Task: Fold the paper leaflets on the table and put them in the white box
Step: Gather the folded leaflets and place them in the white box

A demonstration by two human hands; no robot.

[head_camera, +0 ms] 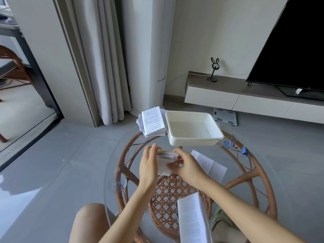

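Note:
A small folded paper leaflet [165,159] sits between my two hands above the middle of the glass table. My left hand [149,163] steadies its left edge with nearly straight fingers. My right hand [185,166] curls over its right side and pinches it. The white box [192,139] stands empty at the far side of the table. A stack of folded leaflets [152,121] lies just left of the box. A flat leaflet [208,164] lies to the right of my hands, and a long unfolded one [192,220] lies near me.
The round glass table [112,181] rests on a rattan frame [263,174]. Blue binder clips [235,146] lie at the right of the box. My knees show below the near edge. A TV on a low cabinet [245,95] stands beyond, curtains at the left.

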